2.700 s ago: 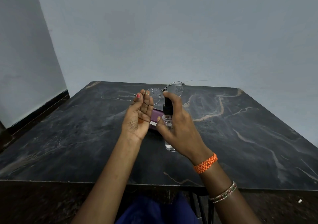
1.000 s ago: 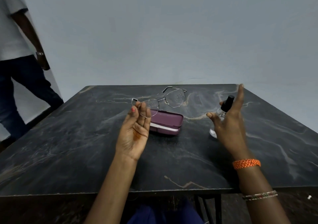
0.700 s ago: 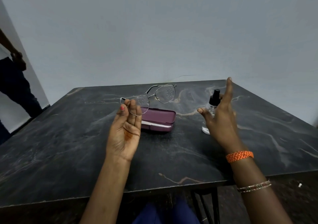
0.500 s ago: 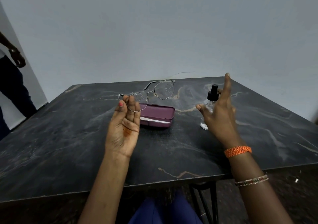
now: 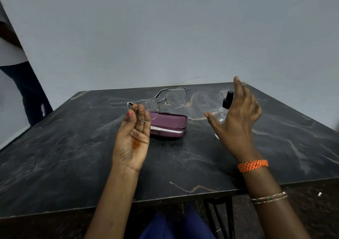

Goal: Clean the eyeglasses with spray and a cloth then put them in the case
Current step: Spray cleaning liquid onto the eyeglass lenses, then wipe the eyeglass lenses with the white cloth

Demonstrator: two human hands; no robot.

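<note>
Eyeglasses (image 5: 161, 101) pinched in left hand (image 5: 133, 139), droplets on lenses

Dark marble table (image 5: 73, 156), plain grey wall (image 5: 165, 27).

No text, label, brand, number or sign can be read anywhere in the frame. The purple case (image 5: 167, 126) at the centre shows only a plain lid with a pale strip along its front edge, with no lettering. The clear spray bottle (image 5: 224, 110) at the centre right, partly hidden behind the right hand (image 5: 236, 117), carries no label that can be seen. The eyeglasses (image 5: 161, 101) above the case bear droplets on the lenses and no visible marking.
</note>
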